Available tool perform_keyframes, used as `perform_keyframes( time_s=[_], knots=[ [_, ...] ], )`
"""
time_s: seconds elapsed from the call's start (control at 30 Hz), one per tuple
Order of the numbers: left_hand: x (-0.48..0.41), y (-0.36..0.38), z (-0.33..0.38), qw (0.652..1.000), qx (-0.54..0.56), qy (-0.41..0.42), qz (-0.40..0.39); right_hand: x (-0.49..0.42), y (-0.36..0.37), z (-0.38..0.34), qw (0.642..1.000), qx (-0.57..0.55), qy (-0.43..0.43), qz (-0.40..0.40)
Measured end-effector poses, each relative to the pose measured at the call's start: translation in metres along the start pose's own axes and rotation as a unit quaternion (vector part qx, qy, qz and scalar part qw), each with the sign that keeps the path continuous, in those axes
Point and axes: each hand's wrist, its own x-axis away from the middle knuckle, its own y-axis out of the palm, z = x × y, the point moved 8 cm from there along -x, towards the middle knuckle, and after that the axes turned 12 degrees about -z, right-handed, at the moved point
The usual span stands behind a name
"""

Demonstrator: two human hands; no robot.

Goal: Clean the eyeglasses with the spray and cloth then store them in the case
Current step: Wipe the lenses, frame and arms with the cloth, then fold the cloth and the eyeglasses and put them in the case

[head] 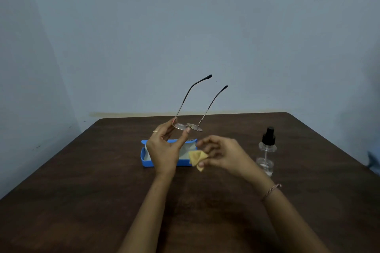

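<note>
Yellow cloth (196, 158): you pinch it, bunched, in your right hand (224, 156), low over the table (82, 191). The hand is blurred, so you cannot tell how the other fingers lie.
Eyeglasses (197, 128): thin metal wire, held in the air above the case. Your left hand (164, 150) pinches them with thumb and fingertips across the lens on your left.
Long axis: the lens front runs left to right, seen nearly edge-on. Both temples are unfolded and point up and away from you, leaning right.
Key relation: the free lens lies just up and left of the cloth, near it but not touching. Your right hand is the closer one to it.
Likely next move: lift the cloth up and leftward onto that free lens while your left hand holds the frame steady.
Case (147, 162): blue and open on the table, below and behind both hands. Its length runs parallel to the lens front.
Spray bottle (267, 150): upright on the table, to the right of your right hand and apart from it.
Risk: the frame looks thin, so pressing hard on the unsupported lens could twist it.
</note>
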Motion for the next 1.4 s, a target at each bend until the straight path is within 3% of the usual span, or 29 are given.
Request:
perform_keyframes(
  time_s=[0.13, 0.3, 0.63, 0.7, 0.77, 0.9, 1.13, 1.4],
  knots=[
    [0.003, 0.004, -0.003, 0.999, 0.024, -0.039, -0.006, 0.017, 0.011, 0.004, 0.993, 0.087, 0.061, -0.043],
    [0.011, 0.011, -0.005, 0.989, 0.101, -0.107, -0.016, 0.046, 0.028, 0.023, 0.982, 0.099, 0.123, -0.107],
    [0.042, 0.027, 0.006, 0.958, 0.188, -0.212, -0.033, 0.065, 0.036, 0.030, 0.988, 0.103, 0.065, -0.093],
    [0.047, 0.028, 0.007, 0.953, 0.199, -0.227, -0.032, 0.071, 0.022, 0.026, 0.995, 0.075, 0.059, -0.042],
    [0.053, 0.028, 0.007, 0.941, 0.224, -0.252, -0.029, 0.081, -0.003, 0.027, 0.995, 0.035, 0.069, 0.068],
    [0.067, 0.032, 0.004, 0.911, 0.264, -0.313, -0.040, 0.103, -0.037, 0.039, 0.950, -0.097, 0.075, 0.288],
    [0.091, 0.047, 0.009, 0.866, 0.307, -0.382, -0.102, 0.104, -0.027, 0.069, 0.889, -0.285, 0.073, 0.351],
    [0.103, 0.045, -0.001, 0.847, 0.254, -0.443, -0.147, 0.113, -0.028, 0.080, 0.855, -0.349, 0.089, 0.374]
  ],
)
